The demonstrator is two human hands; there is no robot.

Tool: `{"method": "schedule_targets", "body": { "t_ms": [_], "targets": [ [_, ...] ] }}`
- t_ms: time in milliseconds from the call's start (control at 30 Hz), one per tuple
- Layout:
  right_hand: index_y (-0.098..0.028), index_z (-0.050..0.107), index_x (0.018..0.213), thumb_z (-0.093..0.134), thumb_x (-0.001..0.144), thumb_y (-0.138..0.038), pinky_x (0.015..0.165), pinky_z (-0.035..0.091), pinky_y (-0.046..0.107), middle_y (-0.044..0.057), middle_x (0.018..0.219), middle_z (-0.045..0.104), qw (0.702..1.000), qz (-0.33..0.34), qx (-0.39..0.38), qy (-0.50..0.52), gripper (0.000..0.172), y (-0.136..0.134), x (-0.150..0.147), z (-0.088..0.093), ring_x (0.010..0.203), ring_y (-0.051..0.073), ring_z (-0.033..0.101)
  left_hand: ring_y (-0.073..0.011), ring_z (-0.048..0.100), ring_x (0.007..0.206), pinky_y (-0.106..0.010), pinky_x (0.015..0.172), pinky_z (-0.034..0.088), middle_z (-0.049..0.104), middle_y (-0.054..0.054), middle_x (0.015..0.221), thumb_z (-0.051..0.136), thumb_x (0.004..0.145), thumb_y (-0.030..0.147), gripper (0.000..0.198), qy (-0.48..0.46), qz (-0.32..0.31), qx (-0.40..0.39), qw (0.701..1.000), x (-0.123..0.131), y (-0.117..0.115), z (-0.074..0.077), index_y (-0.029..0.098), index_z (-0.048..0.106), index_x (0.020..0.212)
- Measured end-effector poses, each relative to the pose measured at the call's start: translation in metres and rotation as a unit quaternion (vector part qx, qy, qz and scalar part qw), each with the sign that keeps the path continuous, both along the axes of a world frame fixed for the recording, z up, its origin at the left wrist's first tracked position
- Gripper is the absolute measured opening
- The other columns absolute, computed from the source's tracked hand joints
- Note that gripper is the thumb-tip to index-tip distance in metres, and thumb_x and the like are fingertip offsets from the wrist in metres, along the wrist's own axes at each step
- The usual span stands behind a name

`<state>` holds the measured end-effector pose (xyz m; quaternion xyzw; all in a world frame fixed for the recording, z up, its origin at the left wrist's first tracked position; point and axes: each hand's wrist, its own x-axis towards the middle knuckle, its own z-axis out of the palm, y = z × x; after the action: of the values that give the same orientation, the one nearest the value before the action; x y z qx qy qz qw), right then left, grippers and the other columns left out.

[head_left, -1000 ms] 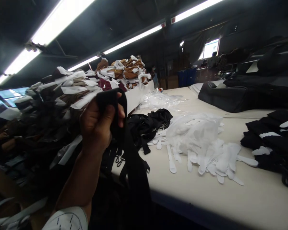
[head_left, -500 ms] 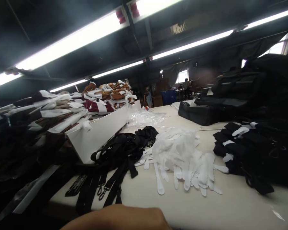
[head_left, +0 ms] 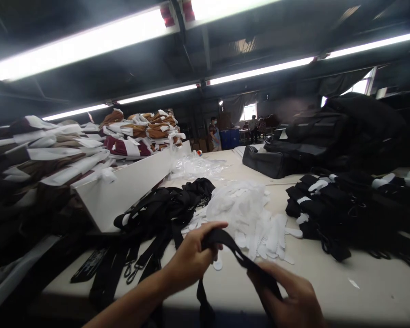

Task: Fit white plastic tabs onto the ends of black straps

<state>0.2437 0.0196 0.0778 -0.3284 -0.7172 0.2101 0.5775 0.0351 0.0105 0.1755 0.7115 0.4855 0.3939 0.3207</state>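
A black webbing strap (head_left: 235, 249) arches between my two hands above the table's near edge. My left hand (head_left: 194, 253) is closed round the strap's left part, and a loose length hangs below it. Lower right, my right hand (head_left: 289, 291) grips the other part, somewhat blurred. Just beyond my hands lies a pile of white toothed plastic strips (head_left: 268, 239), partly under a crumpled translucent bag (head_left: 239, 205). Left of that is a heap of black straps (head_left: 157, 207) with metal snap hooks (head_left: 132, 273) hanging toward the near edge.
Bundled black straps with white strips (head_left: 328, 209) are piled at right. Behind them stand black bags (head_left: 273, 161). A white board (head_left: 130, 191) edges the table at left, before stacked fabric bundles (head_left: 71, 150). Clear plastic (head_left: 194, 166) lies farther back. A person (head_left: 214, 134) stands in the distance.
Both hands have come up into view holding a black strap; before, only a forearm or wrist showed at the bottom. The scene has shifted slightly left as my head turned.
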Motion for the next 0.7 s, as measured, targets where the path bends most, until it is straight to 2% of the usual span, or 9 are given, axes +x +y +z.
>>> {"method": "schedule_targets", "body": {
  "t_ms": [67, 133, 200, 267, 367, 433, 500, 567, 700],
  "targets": [
    [-0.025, 0.073, 0.095, 0.064, 0.086, -0.024, 0.068, 0.053, 0.023, 0.001, 0.082, 0.076, 0.995, -0.064, 0.082, 0.012, 0.012, 0.012, -0.009, 0.019, 0.07, 0.017, 0.07, -0.0091, 0.052, 0.055, -0.021, 0.053, 0.043, 0.057, 0.002, 0.068, 0.059, 0.078, 0.013, 0.041, -0.074, -0.035, -0.111, 0.99, 0.007, 0.009, 0.01, 0.016, 0.062, 0.119],
    [-0.023, 0.073, 0.095, 0.065, 0.087, -0.024, 0.073, 0.054, 0.027, 0.003, 0.085, 0.075, 0.992, -0.093, 0.08, 0.013, 0.011, 0.025, -0.018, 0.034, 0.074, 0.018, 0.07, -0.0073, 0.05, 0.054, -0.019, 0.051, 0.04, 0.056, 0.003, 0.065, 0.062, 0.074, 0.01, 0.04, -0.109, -0.041, -0.127, 0.985, 0.011, 0.02, 0.017, 0.014, 0.065, 0.113],
    [-0.021, 0.072, 0.096, 0.066, 0.086, -0.028, 0.075, 0.054, 0.03, 0.004, 0.086, 0.074, 0.997, -0.065, 0.011, 0.04, 0.013, 0.035, -0.025, 0.042, 0.076, 0.019, 0.069, -0.0057, 0.049, 0.054, -0.017, 0.051, 0.039, 0.056, 0.003, 0.066, 0.065, 0.072, 0.01, 0.039, -0.134, -0.036, -0.108, 0.984, 0.012, 0.029, 0.02, 0.013, 0.066, 0.111],
    [-0.02, 0.07, 0.101, 0.069, 0.083, -0.033, 0.073, 0.055, 0.032, 0.004, 0.086, 0.073, 0.99, 0.022, -0.106, 0.086, 0.022, 0.04, -0.029, 0.043, 0.075, 0.019, 0.068, -0.0048, 0.048, 0.054, -0.017, 0.052, 0.039, 0.056, 0.004, 0.066, 0.071, 0.072, 0.012, 0.041, -0.163, -0.044, -0.105, 0.98, 0.01, 0.035, 0.02, 0.013, 0.066, 0.112],
    [-0.018, 0.069, 0.104, 0.074, 0.078, -0.037, 0.076, 0.055, 0.034, 0.003, 0.084, 0.072, 0.94, 0.183, -0.267, 0.108, 0.032, 0.039, -0.033, 0.031, 0.078, 0.02, 0.067, -0.0047, 0.052, 0.053, -0.016, 0.051, 0.042, 0.06, 0.003, 0.066, 0.079, 0.072, 0.019, 0.044, -0.2, -0.069, -0.129, 0.969, 0.006, 0.039, 0.017, 0.012, 0.066, 0.114],
    [-0.017, 0.071, 0.104, 0.075, 0.077, -0.039, 0.083, 0.053, 0.036, 0.005, 0.087, 0.073, 0.909, 0.245, -0.328, 0.079, 0.035, 0.037, -0.034, 0.015, 0.086, 0.022, 0.068, -0.0058, 0.057, 0.053, -0.017, 0.053, 0.046, 0.065, 0.001, 0.069, 0.08, 0.072, 0.02, 0.044, -0.225, -0.07, -0.146, 0.961, 0.006, 0.038, 0.014, 0.012, 0.066, 0.112],
    [-0.016, 0.072, 0.102, 0.076, 0.076, -0.044, 0.082, 0.052, 0.037, 0.006, 0.09, 0.074, 0.886, 0.275, -0.369, 0.056, 0.038, 0.035, -0.035, -0.004, 0.087, 0.023, 0.068, -0.0086, 0.064, 0.059, -0.019, 0.059, 0.052, 0.071, -0.003, 0.075, 0.079, 0.074, 0.02, 0.038, -0.261, -0.067, -0.171, 0.948, 0.007, 0.037, 0.011, 0.011, 0.067, 0.109],
    [-0.014, 0.073, 0.097, 0.075, 0.075, -0.048, 0.076, 0.053, 0.037, 0.007, 0.088, 0.074, 0.868, 0.296, -0.397, 0.044, 0.04, 0.034, -0.037, -0.023, 0.081, 0.024, 0.068, -0.0119, 0.07, 0.069, -0.021, 0.067, 0.057, 0.074, -0.008, 0.082, 0.075, 0.08, 0.019, 0.028, -0.304, -0.07, -0.202, 0.928, 0.008, 0.034, 0.009, 0.01, 0.067, 0.106],
    [-0.014, 0.071, 0.084, 0.072, 0.077, -0.054, 0.068, 0.052, 0.034, 0.006, 0.077, 0.07, 0.866, 0.311, -0.391, 0.04, 0.04, 0.029, -0.039, -0.047, 0.073, 0.021, 0.065, -0.0175, 0.074, 0.085, -0.029, 0.081, 0.061, 0.076, -0.011, 0.095, 0.064, 0.087, 0.015, 0.024, -0.349, -0.09, -0.221, 0.906, 0.007, 0.027, 0.008, 0.012, 0.067, 0.111]
  ]
}}
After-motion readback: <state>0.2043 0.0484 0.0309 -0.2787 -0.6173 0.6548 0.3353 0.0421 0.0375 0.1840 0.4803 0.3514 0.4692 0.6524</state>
